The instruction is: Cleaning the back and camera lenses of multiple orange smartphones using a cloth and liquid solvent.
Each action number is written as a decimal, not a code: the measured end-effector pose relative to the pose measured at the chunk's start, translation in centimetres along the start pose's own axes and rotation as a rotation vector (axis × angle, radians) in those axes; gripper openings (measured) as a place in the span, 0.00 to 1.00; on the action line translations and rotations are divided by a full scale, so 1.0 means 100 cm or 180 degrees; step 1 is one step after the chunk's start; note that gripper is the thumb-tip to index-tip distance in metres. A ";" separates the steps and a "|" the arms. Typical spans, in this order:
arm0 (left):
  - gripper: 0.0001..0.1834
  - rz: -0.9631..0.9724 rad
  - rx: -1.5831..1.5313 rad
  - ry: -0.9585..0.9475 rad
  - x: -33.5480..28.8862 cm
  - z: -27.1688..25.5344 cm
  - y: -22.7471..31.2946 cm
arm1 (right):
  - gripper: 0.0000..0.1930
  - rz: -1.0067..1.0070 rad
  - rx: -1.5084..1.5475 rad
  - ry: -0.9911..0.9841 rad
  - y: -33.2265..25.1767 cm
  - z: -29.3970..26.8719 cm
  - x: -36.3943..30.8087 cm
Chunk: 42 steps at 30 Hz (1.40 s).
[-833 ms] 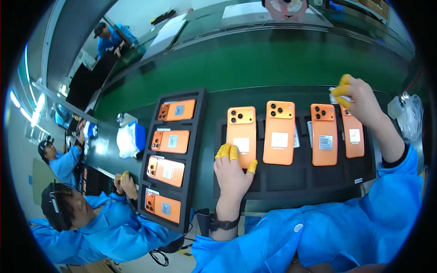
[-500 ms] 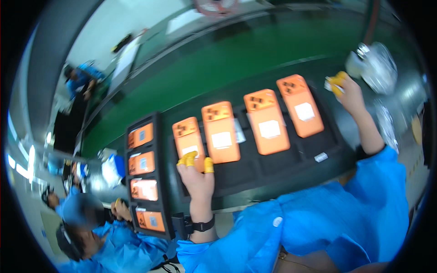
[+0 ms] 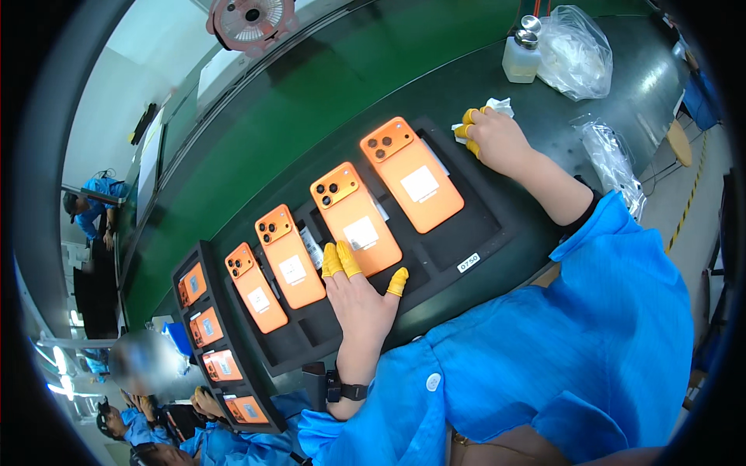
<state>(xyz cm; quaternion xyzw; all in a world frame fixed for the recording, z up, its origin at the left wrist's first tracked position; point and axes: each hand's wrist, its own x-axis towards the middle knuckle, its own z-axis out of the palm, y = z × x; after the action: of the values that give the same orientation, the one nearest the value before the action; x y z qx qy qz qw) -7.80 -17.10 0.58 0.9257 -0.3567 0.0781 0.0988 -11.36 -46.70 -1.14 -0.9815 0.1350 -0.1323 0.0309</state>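
Several orange smartphones lie backs up in a black foam tray (image 3: 458, 241), each with a white label. My left hand (image 3: 361, 303), with yellow finger cots on its fingertips, spreads over the lower end of one orange smartphone (image 3: 350, 210), second from the right. Its fingers seem to rest at that phone's lower left edge; the thumb stands apart to the right. Beyond the tray's right end, my right hand (image 3: 497, 141), also in yellow finger cots, pinches a crumpled white wipe (image 3: 501, 107) above the dark green bench. The rightmost orange smartphone (image 3: 412, 175) lies nearest to it.
A second black tray (image 3: 249, 365) of orange phones stands at the left, near a co-worker's hand (image 3: 206, 402). At the far right are a pump bottle (image 3: 521, 58), a clear plastic bag (image 3: 575, 54) and silvery packaging (image 3: 614, 167). A pink fan (image 3: 250, 19) stands at the back.
My left hand has moved right, from the leftmost phone to the second from the right. The view has turned. My right hand still holds the wipe beyond the tray's right end.
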 end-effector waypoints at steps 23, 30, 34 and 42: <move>0.30 -0.0459 0.0403 -0.0120 0.018 0.011 0.014 | 0.46 -0.0335 -0.0079 -0.1395 -0.099 -0.019 -0.018; 0.47 -0.0695 -0.0443 -0.0065 0.021 0.011 0.008 | 0.42 -0.0148 0.0624 -0.1120 -0.086 -0.016 -0.013; 0.51 -0.0813 -0.1582 0.0286 0.018 0.009 0.000 | 0.44 -0.0079 0.1308 -0.0420 -0.074 -0.024 -0.012; 0.46 -0.0836 -0.4470 0.0712 0.008 0.022 -0.024 | 0.51 0.0040 0.4945 -0.0575 -0.043 -0.013 -0.008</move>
<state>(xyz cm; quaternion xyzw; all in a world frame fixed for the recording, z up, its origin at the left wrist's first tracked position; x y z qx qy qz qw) -5.46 -16.39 -1.65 0.6654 -0.1963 -0.0878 0.7148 -11.30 -42.37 0.31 -0.6848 0.0062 -0.1082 0.7206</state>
